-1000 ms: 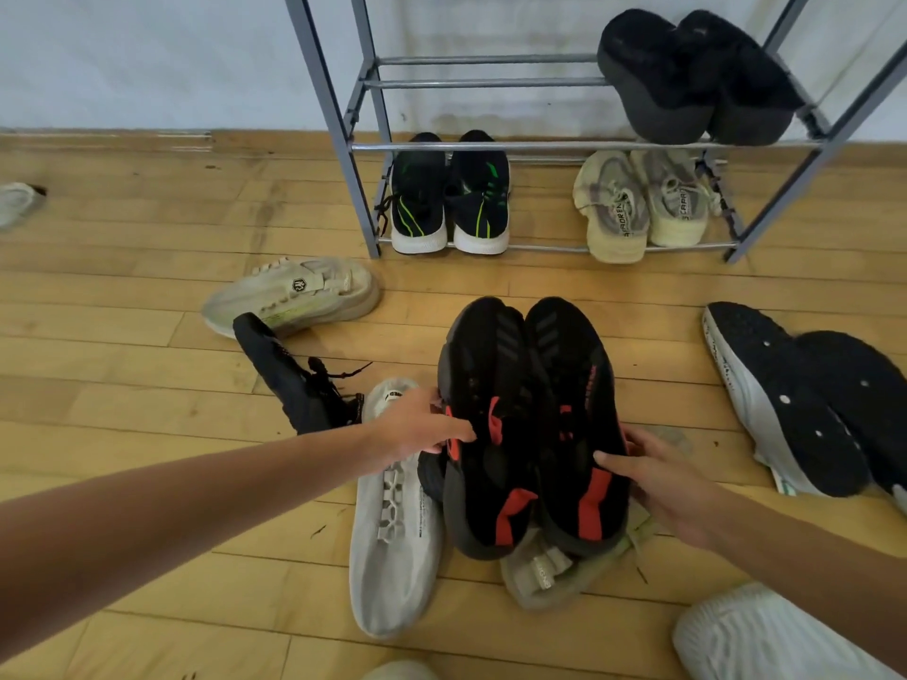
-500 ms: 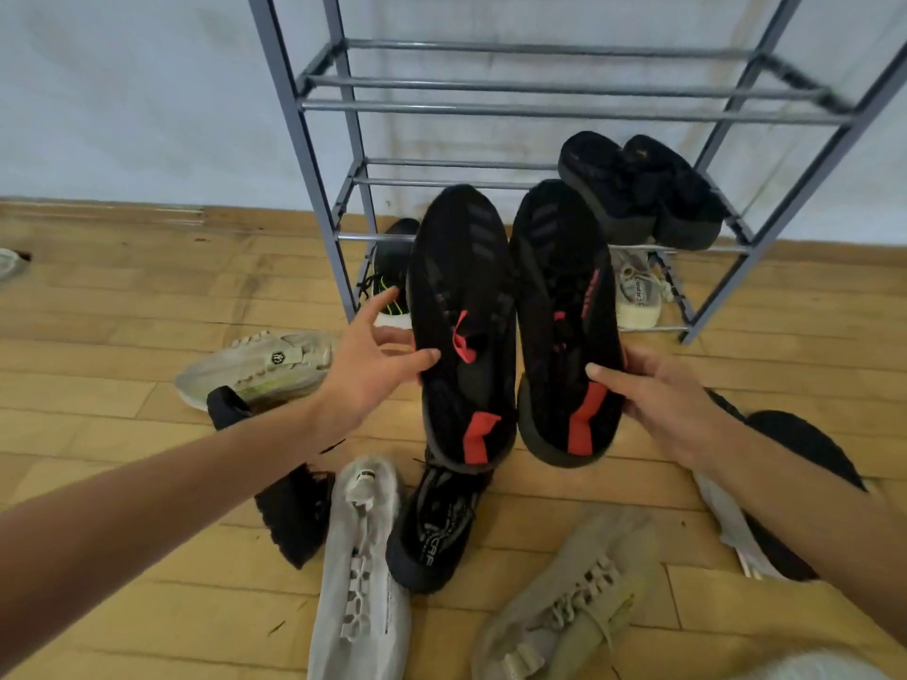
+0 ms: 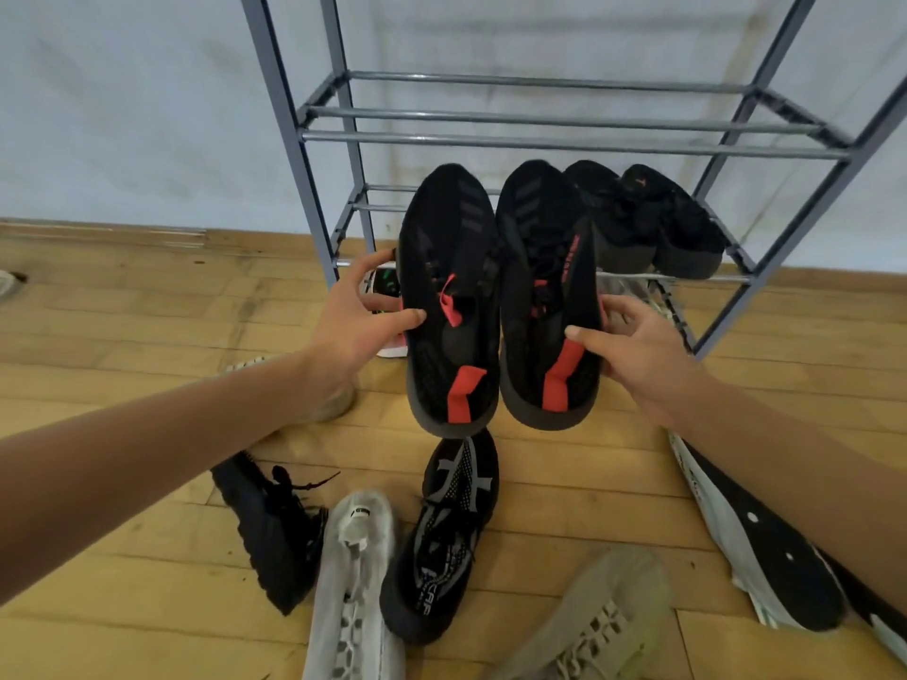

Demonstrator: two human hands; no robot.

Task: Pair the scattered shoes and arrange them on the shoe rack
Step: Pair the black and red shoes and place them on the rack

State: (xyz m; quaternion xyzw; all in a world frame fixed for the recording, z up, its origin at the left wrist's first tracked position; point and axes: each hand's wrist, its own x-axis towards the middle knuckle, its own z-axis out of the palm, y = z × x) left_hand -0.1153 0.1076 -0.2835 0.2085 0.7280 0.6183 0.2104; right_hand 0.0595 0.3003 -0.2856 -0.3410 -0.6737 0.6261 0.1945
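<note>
I hold a pair of black sneakers with red tabs side by side in the air, toes pointing at the grey metal shoe rack [image 3: 564, 142]. My left hand [image 3: 360, 319] grips the outer side of the left black-and-red shoe [image 3: 449, 296]. My right hand [image 3: 633, 343] grips the outer side of the right black-and-red shoe [image 3: 545, 287]. A black fuzzy pair [image 3: 648, 218] sits on the middle shelf's right half. A black-and-green shoe [image 3: 385, 287] on the bottom shelf is mostly hidden behind my left hand.
On the wooden floor lie a black mesh shoe [image 3: 441, 537], a white knit shoe [image 3: 356, 586], a black laced shoe [image 3: 275, 527], a beige shoe [image 3: 589, 625] and upturned black-soled shoes [image 3: 765, 547] at right. The upper shelf holds nothing.
I lifted the black-and-red pair off the floor and carried it up and forward to the rack's middle shelf level. My view tilted upward with it.
</note>
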